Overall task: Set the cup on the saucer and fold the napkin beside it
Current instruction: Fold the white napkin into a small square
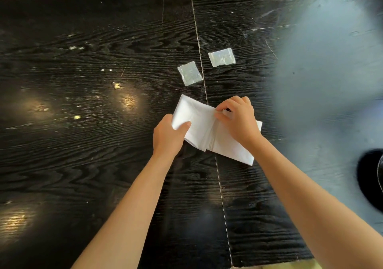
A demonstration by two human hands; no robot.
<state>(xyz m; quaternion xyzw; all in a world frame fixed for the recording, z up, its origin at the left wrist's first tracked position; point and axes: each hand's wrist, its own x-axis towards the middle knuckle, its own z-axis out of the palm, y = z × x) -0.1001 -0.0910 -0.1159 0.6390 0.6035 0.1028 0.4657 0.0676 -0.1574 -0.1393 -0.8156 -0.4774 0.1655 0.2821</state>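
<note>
Napkin [207, 129]: white cloth, part-folded, lying on table centre, straddling seam [199, 46].
Left hand [169, 136]: at napkin's 9 o'clock edge, grip clamped on cloth, thumb on top, fingers under.
Right hand [238, 119]: over napkin's 2 o'clock side, thumb + forefinger pinched on a fold near the middle; other fingers curled.
Table [83, 144]: black, woodgrain, scratched, w/ light glare at 3 o'clock.
Clear packets, qty 2: one [189, 73] at 12 o'clock from napkin, near, apart; other [221, 57] at 1 o'clock, farther.
Dark round obj [371, 177]: at 3 o'clock frame edge, cut off, can't tell what.
</note>
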